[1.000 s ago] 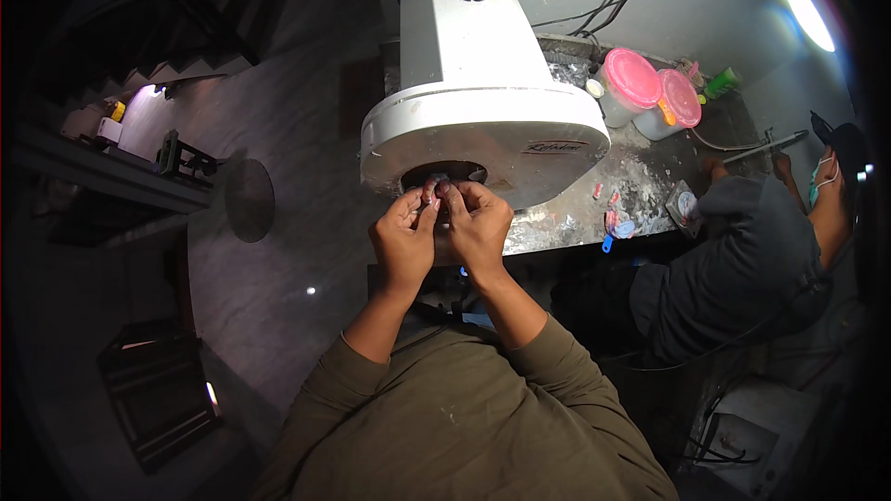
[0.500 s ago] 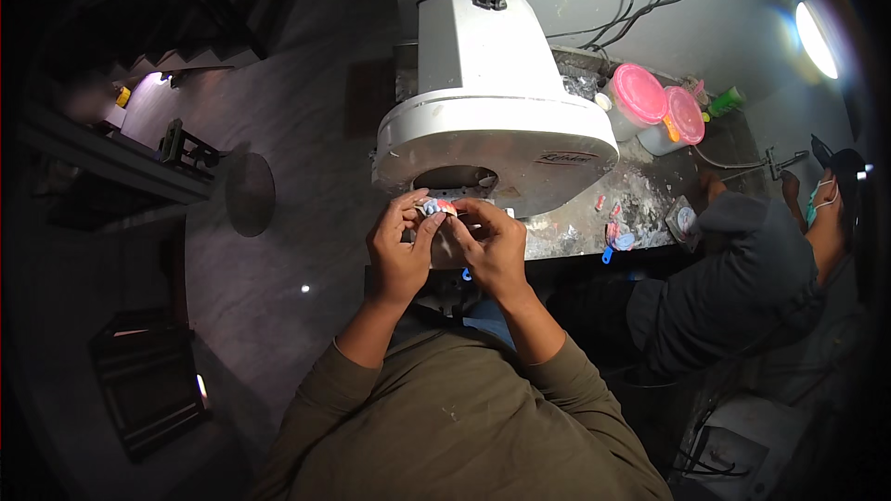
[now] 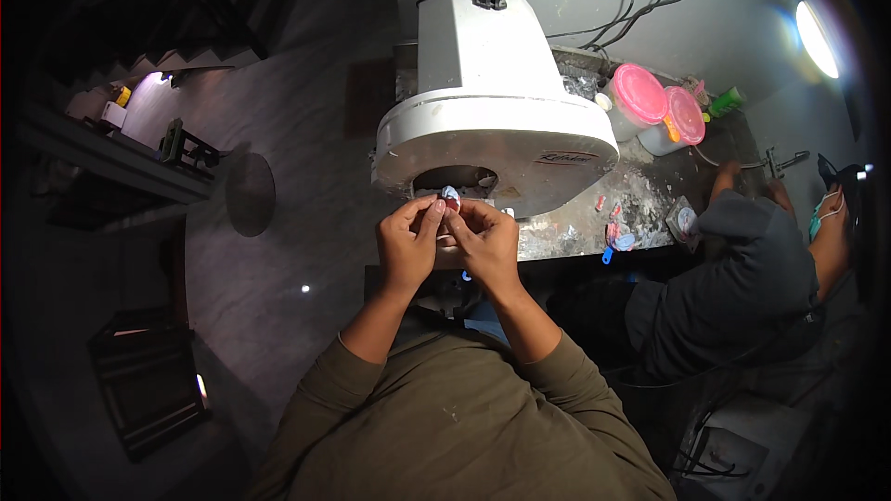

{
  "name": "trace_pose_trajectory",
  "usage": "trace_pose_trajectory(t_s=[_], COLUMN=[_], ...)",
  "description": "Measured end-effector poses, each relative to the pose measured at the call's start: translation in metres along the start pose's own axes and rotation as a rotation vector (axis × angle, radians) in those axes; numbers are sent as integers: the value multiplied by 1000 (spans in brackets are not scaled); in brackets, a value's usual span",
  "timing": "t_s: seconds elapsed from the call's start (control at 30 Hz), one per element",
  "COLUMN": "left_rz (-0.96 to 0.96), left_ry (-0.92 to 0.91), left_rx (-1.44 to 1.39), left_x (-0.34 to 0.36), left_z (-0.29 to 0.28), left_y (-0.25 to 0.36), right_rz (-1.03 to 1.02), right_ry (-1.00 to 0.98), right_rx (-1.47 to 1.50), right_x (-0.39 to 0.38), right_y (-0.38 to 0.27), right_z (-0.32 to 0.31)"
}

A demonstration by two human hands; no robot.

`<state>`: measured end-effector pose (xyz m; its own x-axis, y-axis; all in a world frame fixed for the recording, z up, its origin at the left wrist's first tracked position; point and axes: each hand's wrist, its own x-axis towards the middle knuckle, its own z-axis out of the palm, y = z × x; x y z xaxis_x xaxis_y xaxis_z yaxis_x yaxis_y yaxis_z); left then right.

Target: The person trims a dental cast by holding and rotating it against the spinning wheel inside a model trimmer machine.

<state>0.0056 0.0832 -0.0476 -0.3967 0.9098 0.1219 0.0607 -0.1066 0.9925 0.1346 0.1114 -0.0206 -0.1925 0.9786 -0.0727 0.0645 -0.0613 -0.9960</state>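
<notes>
Between my two hands is a small pale-blue and red lump [image 3: 451,194], pinched at the fingertips. My left hand [image 3: 406,241] has its thumb and fingers closed on one side of it. On the other side, my right hand [image 3: 490,243] grips it the same way. My fingers cover much of the piece, so its full shape is hidden. Just beyond the fingertips, the dark round opening [image 3: 455,177] of a white rounded machine [image 3: 497,134] faces me. Both hands are over the near edge of the bench.
Two tubs with pink lids [image 3: 639,93] stand right of the machine, near a green bottle [image 3: 727,100]. A blue-handled tool [image 3: 609,255] lies among red and blue scraps on the stained bench [image 3: 561,239]. A co-worker in dark clothes [image 3: 733,288] works close on my right, beside a tap [image 3: 775,163].
The lump has turned in my fingers, its pale-blue part now pointing up and away. My hands have drawn closer together. The co-worker's arms and head have shifted slightly.
</notes>
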Motion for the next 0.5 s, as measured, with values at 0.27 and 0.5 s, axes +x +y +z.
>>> trace_pose_trajectory(t_s=[0.27, 0.5], left_rz=[61, 181], left_ry=[2, 21], left_rx=[-49, 127], left_x=[-1, 1], left_z=[-2, -2], left_y=[-2, -2], right_rz=[116, 117], right_ry=[-10, -29], right_rx=[119, 52], right_x=[14, 18], right_y=[8, 4], right_z=[-1, 3])
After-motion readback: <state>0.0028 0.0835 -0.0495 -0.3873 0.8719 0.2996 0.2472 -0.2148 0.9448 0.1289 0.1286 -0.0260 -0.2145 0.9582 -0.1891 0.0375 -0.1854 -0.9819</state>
